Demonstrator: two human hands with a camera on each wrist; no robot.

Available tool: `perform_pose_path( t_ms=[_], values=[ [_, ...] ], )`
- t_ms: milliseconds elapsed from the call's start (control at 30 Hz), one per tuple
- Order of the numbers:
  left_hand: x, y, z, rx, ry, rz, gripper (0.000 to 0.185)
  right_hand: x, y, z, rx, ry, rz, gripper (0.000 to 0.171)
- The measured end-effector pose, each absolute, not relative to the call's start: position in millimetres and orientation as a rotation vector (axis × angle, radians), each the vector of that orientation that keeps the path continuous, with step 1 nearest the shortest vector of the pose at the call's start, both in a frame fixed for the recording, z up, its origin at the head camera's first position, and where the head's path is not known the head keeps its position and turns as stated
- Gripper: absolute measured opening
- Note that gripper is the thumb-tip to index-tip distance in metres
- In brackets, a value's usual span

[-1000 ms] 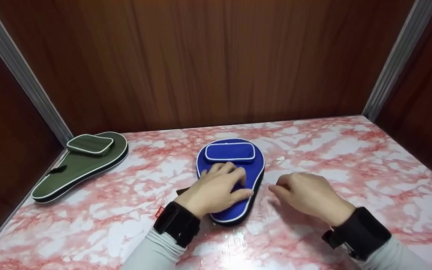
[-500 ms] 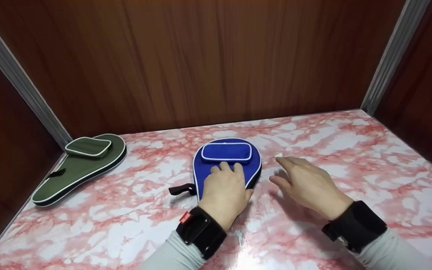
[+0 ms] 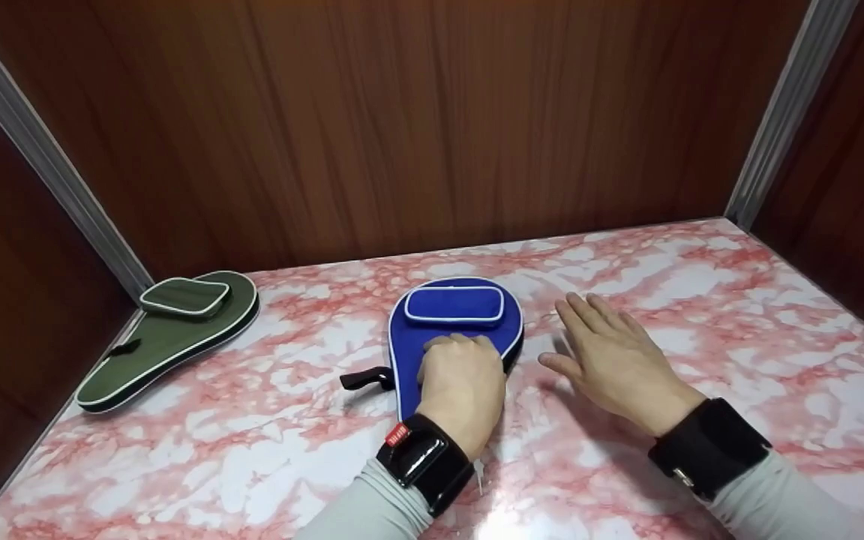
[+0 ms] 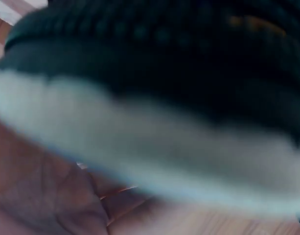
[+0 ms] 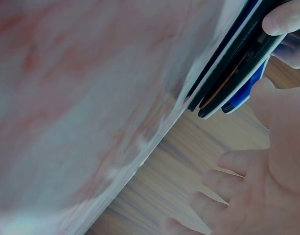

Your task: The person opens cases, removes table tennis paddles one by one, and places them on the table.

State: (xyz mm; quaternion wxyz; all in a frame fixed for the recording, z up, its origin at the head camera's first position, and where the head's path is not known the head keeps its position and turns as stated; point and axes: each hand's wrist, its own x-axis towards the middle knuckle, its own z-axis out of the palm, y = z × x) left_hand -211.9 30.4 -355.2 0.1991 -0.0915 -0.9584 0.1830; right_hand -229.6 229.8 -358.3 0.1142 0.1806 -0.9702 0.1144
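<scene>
A blue table tennis bat case [image 3: 408, 349] with white piping and a raised pocket [image 3: 454, 304] lies mid-table. My left hand [image 3: 463, 386] grips its narrow part, fingers bent over the top. In the right wrist view the left thumb [image 5: 282, 19] lies against the black zip side, where a thin brown edge [image 5: 228, 81] shows inside the parted gap. White piping [image 4: 140, 142] and black zip side [image 4: 140, 63] fill the left wrist view, blurred. Right of the case, my right hand [image 3: 616, 360] is spread and holds nothing.
An olive green bat case [image 3: 169, 337] lies at the table's left edge. A black strap [image 3: 364, 379] sticks out left of the blue case. Wood panels [image 3: 432, 135] stand behind and at both sides of the marbled table [image 3: 282, 450].
My left hand has moved from the case's left side to over its narrow end, and its fingers have bent. My right hand's fingers have straightened and spread. The black strap now shows fully.
</scene>
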Motion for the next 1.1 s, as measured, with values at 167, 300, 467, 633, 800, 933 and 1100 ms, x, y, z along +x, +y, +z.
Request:
perform_pose_path(
  t_ms=[167, 300, 467, 633, 800, 933, 1100],
  values=[
    [-213.8, 33.3, -358.5, -0.221, -2.65, 0.588, 0.025, -229.8, 227.7, -356.0, 0.521, -2.869, 0.315, 0.082],
    [-215.9, 30.8, -357.0, -0.274, -2.653, 0.555, 0.019, -229.9, 226.2, -355.5, 0.521, -2.882, 0.312, 0.082],
    [-218.4, 24.8, -353.9, -0.319, -2.666, 0.383, 0.015, -229.7, 225.8, -357.0, 0.512, -2.905, 0.302, 0.083],
    [-220.9, 15.4, -349.3, -0.354, -2.682, 0.193, 0.017, -229.7, 225.7, -357.4, 0.509, -2.906, 0.303, 0.084],
    [-222.9, 1.0, -342.9, -0.415, -2.642, 0.002, 0.016, -228.1, 223.3, -355.0, 0.513, -2.914, 0.309, 0.085],
    [-223.4, -11.5, -336.9, -0.475, -2.608, -0.131, 0.022, -225.5, 222.3, -356.2, 0.523, -2.91, 0.32, 0.085],
    [-225.0, -26.9, -334.9, -0.497, -2.604, -0.332, 0.028, -224.0, 222.9, -358.3, 0.512, -2.914, 0.327, 0.085]
  ],
)
